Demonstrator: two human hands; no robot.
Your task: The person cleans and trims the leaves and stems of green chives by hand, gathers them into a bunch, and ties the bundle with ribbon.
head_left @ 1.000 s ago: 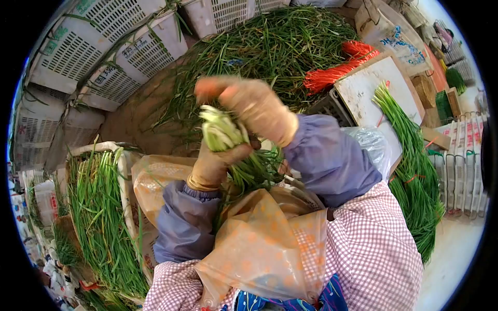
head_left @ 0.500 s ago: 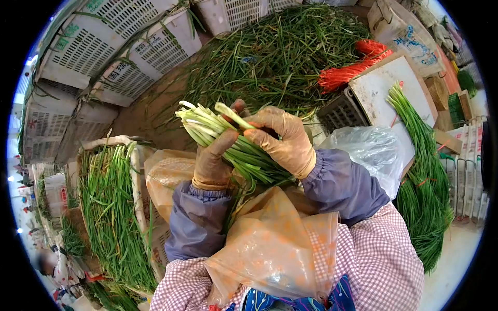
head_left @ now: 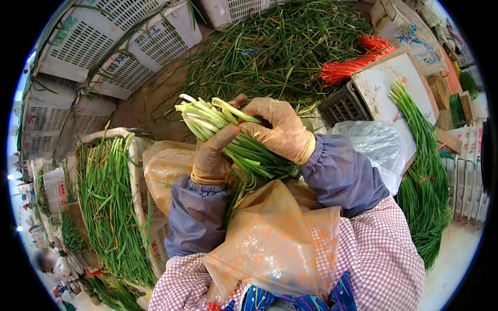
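Observation:
Gloved and wrapped round a bunch of garlic chives (head_left: 264,158), my left hand (head_left: 212,155) is closed above my lap. The pale cut ends of the bunch point up and to the left; its green leaves run down to the right under my other hand. My right hand (head_left: 282,129), also gloved, bends over the top of the bunch. Its thumb and fingers pinch a chive stalk (head_left: 236,111) lying along the upper side. An orange-patterned plastic apron (head_left: 270,238) covers my lap below.
A crate of chives (head_left: 136,176) stands at left. Loose leaves (head_left: 275,52) heap on the floor ahead, with white crates (head_left: 166,39) to their left. Red ties (head_left: 358,62) lie by a white board (head_left: 389,85). Tied chives (head_left: 423,192) and a clear plastic bag (head_left: 371,147) are at right.
My right hand has moved slightly up and left, its fingers closer together on the stalk. That stalk now lies flatter against the bunch. My left hand keeps its hold.

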